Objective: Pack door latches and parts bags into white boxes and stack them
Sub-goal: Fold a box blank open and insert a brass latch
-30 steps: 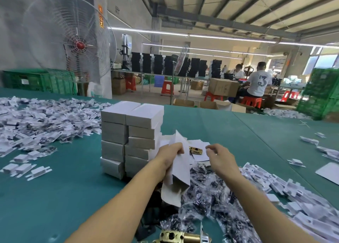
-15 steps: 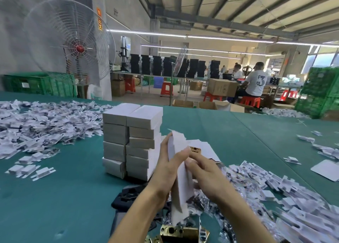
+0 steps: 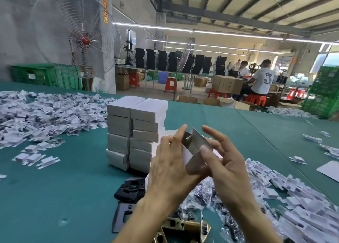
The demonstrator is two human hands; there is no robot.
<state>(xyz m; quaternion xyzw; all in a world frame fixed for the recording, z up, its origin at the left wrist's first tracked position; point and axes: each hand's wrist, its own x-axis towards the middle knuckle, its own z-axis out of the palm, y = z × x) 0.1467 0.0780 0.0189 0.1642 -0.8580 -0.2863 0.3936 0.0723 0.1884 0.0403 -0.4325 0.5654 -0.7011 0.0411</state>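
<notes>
Both hands hold a white box (image 3: 195,147) above the green table (image 3: 55,187), its open end facing up and its inside grey. My left hand (image 3: 170,162) grips its left wall. My right hand (image 3: 222,158) pinches its right side between thumb and fingers. Two stacks of closed white boxes (image 3: 135,134) stand just behind and left of my hands. Clear parts bags (image 3: 200,198) lie in a heap under my hands. A brass door latch (image 3: 185,228) lies at the near edge. Black plates (image 3: 131,188) lie beside it.
Flat white box blanks (image 3: 45,114) cover the left of the table and more lie in a pile (image 3: 300,202) at the right. A big fan (image 3: 77,41) and green crates (image 3: 45,75) stand beyond the far edge. People sit at benches in the back.
The flat white blank in my left hand has been opened into a box shape. My right hand came over and took its right side, and both hands rose.
</notes>
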